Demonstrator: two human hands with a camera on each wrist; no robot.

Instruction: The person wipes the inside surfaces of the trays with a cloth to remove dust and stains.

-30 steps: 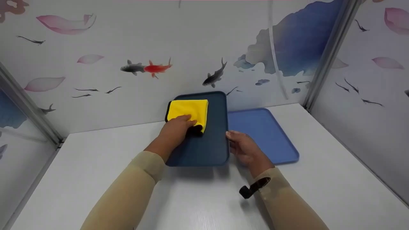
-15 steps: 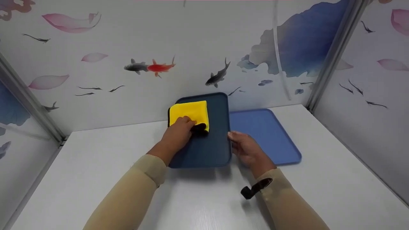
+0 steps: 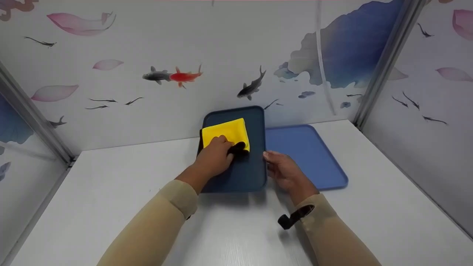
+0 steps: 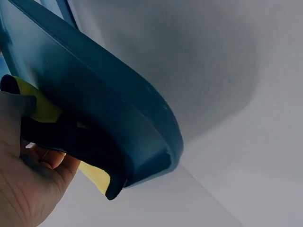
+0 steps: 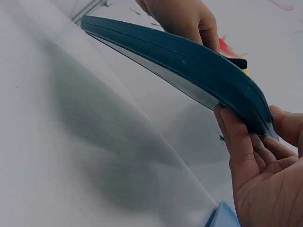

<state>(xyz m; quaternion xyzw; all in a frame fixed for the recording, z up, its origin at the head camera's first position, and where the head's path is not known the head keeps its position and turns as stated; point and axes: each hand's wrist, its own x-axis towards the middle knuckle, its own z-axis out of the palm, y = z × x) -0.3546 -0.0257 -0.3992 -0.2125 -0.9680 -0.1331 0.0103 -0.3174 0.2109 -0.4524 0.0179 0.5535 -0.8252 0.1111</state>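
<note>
A dark teal rectangular tray (image 3: pixel 247 175) is tilted up off the table, its face toward me. My right hand (image 3: pixel 286 170) grips its right edge, thumb on the rim and fingers underneath, as the right wrist view shows. On the tray's face lies a folded yellow cloth (image 3: pixel 225 129) with a black underside, held by my left hand (image 3: pixel 215 156). In the left wrist view the cloth's black side (image 4: pixel 90 146) bunches between thumb and fingers, close against the tray's inner face (image 4: pixel 94 90).
A lighter blue tray (image 3: pixel 308 159) lies flat on the white table (image 3: pixel 122 192) at the right, partly behind my right hand. A white wall (image 3: pixel 221 44) painted with fish and petals rises behind the table. A black strap (image 3: pixel 295 217) circles my right wrist.
My left hand has slid the yellow cloth rightward across the tray's face, uncovering more of its upper left. My right hand and the tray stay almost in place.
</note>
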